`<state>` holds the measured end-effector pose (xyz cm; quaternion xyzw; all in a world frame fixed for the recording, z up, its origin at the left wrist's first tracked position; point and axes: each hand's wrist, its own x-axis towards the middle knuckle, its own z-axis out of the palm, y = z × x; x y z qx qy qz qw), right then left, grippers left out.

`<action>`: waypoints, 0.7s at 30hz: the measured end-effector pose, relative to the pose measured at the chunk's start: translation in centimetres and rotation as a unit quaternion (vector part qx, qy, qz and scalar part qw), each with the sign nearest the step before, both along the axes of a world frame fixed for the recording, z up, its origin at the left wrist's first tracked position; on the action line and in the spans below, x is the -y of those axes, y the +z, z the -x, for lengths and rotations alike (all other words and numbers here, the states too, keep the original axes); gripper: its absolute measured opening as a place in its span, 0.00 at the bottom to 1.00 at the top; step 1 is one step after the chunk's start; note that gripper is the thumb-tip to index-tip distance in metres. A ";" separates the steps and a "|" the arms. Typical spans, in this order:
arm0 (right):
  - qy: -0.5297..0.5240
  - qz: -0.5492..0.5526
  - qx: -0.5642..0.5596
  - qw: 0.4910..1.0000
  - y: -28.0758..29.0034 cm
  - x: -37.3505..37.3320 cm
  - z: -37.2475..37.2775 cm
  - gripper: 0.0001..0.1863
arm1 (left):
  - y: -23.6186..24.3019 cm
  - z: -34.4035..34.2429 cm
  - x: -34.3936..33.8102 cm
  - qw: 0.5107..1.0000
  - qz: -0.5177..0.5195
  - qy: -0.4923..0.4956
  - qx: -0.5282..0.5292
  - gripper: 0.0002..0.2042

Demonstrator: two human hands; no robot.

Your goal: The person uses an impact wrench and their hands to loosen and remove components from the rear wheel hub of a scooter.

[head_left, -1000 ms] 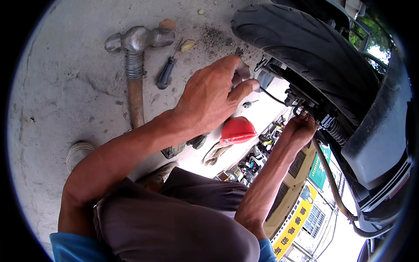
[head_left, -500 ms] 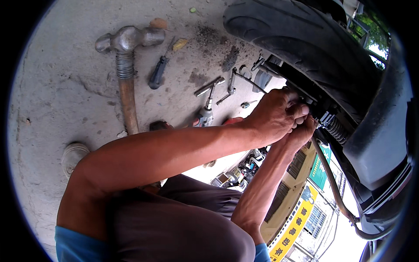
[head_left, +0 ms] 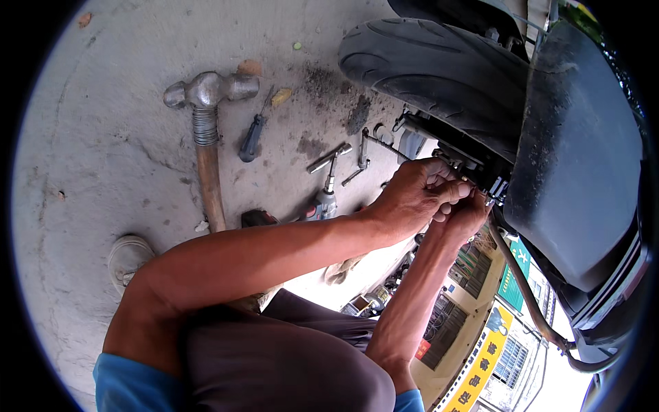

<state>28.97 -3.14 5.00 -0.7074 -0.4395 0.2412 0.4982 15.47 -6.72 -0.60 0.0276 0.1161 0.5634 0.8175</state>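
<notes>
Both hands meet at a small metal fitting [head_left: 473, 184] under the scooter's rear tyre [head_left: 439, 69]; left hand [head_left: 412, 199] fingers pinch it, right hand [head_left: 467, 216] grip hidden behind. On the concrete floor [head_left: 103, 151] lie a ball-peen hammer [head_left: 206, 130], screwdriver [head_left: 251, 137] and T-wrench [head_left: 328, 168]. Since half a second ago, the hands have barely shifted.

Stained grey concrete floor [head_left: 103, 151] in daylight; yellow-fronted building [head_left: 480, 357] with barred windows [head_left: 511, 360] beyond.
</notes>
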 end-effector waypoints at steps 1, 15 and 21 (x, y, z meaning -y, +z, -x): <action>-0.010 -0.014 0.014 1.000 0.5 0.1 0.5 0.15 | 0.3 0.2 0.0 1.000 -0.014 0.016 -0.015 0.07; 0.084 -0.159 -0.057 0.982 0.8 3.2 -0.4 0.14 | 0.6 -0.6 -0.8 1.000 0.011 0.012 -0.006 0.08; -0.016 -0.097 -0.032 0.995 -1.3 9.4 -0.5 0.10 | 0.0 -0.7 -0.4 0.997 0.001 -0.038 0.065 0.10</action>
